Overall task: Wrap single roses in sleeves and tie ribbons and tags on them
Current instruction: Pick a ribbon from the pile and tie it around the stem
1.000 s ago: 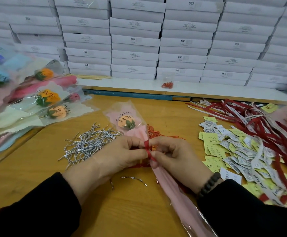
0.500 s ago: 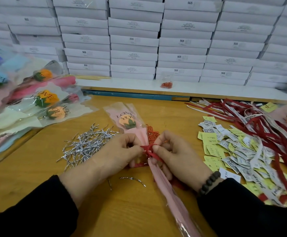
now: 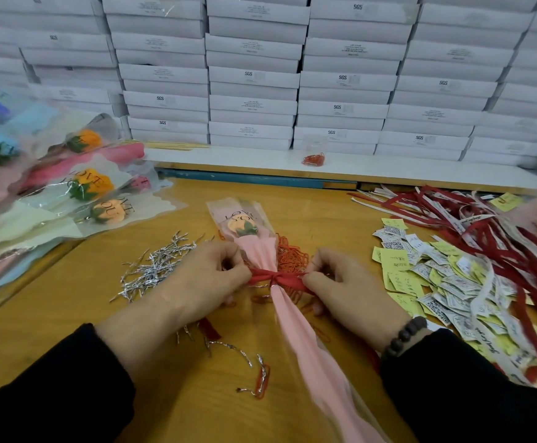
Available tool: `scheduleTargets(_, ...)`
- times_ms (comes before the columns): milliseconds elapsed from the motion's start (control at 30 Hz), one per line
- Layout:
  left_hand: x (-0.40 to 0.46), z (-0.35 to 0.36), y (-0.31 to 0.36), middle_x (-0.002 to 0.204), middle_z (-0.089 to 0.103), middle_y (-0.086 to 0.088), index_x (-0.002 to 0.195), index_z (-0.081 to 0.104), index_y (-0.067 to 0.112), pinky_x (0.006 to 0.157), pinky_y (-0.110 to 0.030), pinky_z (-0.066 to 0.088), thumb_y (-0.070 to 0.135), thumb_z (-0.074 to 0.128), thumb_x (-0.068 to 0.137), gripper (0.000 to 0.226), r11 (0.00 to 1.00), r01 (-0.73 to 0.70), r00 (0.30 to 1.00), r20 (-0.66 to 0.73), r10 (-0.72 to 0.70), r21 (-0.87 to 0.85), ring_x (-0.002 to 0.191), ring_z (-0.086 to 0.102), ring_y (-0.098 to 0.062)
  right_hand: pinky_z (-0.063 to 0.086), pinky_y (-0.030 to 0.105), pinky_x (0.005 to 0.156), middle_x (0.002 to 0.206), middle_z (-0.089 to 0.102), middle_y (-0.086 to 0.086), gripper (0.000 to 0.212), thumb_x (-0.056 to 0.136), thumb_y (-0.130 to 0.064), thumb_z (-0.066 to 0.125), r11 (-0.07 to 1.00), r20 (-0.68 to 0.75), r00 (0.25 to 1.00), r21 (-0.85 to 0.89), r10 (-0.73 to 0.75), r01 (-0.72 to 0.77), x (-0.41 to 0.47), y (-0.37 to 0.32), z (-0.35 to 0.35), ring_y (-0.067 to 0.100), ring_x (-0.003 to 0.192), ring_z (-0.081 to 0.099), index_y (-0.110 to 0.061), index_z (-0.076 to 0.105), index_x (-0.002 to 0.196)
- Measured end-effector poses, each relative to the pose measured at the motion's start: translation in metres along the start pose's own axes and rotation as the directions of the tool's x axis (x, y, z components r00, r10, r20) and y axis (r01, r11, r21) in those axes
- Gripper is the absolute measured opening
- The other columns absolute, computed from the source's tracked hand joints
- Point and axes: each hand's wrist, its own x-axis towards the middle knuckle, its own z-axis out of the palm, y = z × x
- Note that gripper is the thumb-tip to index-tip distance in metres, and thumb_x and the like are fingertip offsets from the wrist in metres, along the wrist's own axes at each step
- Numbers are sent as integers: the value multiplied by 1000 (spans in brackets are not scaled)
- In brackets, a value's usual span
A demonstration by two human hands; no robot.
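A single orange rose (image 3: 241,226) lies in a pink sleeve (image 3: 296,330) printed LOVE YOU, stretched from the table's middle toward me. A red ribbon (image 3: 275,278) is knotted round the sleeve below the bloom. My left hand (image 3: 204,278) pinches the ribbon's left end. My right hand (image 3: 345,282) pinches its right end. The two ends are drawn out sideways and taut.
Silver twist ties (image 3: 157,265) lie left of my hands, a few loose ones (image 3: 254,372) near me. Tags (image 3: 427,276) and red ribbons (image 3: 497,238) cover the right. Wrapped roses (image 3: 78,193) pile at the left. White boxes (image 3: 254,75) wall the back. Orange loops (image 3: 292,255) sit under the sleeve.
My hands have moved apart from the sleeve's middle, pulling the ribbon ends out left and right so the knot has tightened around the sleeve.
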Motion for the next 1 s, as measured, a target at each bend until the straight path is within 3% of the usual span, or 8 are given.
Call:
scheduleTargets(200,-1,-6,-1,52,47,-3,62,49,7,42,-12,37,2,56,81,21,995,-10,1000,-22,13,104,46,44,-8,37,22,53,60,52,-6,17,84,-16,54,995,35,999,-99,-10,14,-2,-5,-5,10,57,49,-18,51,67)
scheduleTargets(333,1,-8,-4,58,48,-7,62,49,8,52,-30,45,8,59,79,19,978,3,999,-43,6,210,56,45,-18,35,22,51,59,49,-6,20,84,-17,53,988,74,997,-153,-1,13,-3,-6,-7,10,57,47,-17,49,65)
scheduleTargets(533,1,-12,-7,59,46,-6,62,48,9,50,-25,33,12,59,79,20,966,13,998,-65,4,259,54,40,-16,32,15,46,58,46,-7,23,84,-19,53,978,93,996,-206,-12,31,-4,-9,-7,4,52,40,-17,48,62)
scheduleTargets(667,3,-11,-7,56,48,-6,63,49,6,49,-24,33,8,57,80,19,970,2,997,-78,17,245,52,42,-15,35,21,49,57,56,0,20,82,-14,52,994,81,997,-105,16,-7,-5,-11,-7,9,50,46,-16,49,62)
scheduleTargets(733,3,-12,-6,50,56,-3,64,49,4,47,-20,39,1,53,82,19,998,31,998,-61,-27,63,45,50,-11,39,22,50,65,65,16,19,83,-11,52,1000,65,998,2,27,-28,-7,-14,-8,12,47,50,-14,49,64)
scheduleTargets(800,2,-14,-3,59,65,-12,68,49,4,53,-26,49,-2,49,88,21,969,96,995,19,-94,-226,52,62,-17,41,21,50,63,63,18,21,86,-8,52,989,66,997,141,29,-38,-8,-16,-10,9,45,51,-13,48,66)
scheduleTargets(900,1,-15,-1,81,69,-26,80,52,-1,56,-30,57,-2,41,92,16,820,196,979,161,-129,-537,67,69,-30,39,14,45,57,57,7,23,87,-6,58,928,106,994,368,17,-55,-9,-19,-10,3,41,52,-12,45,68)
scheduleTargets(1000,2,-11,1,88,68,-30,88,54,-6,64,-36,58,5,39,94,20,695,269,959,252,-129,-667,75,70,-37,45,17,46,63,62,12,25,85,-6,61,880,152,988,470,-7,-66,-11,-22,-6,9,47,57,-12,43,70)
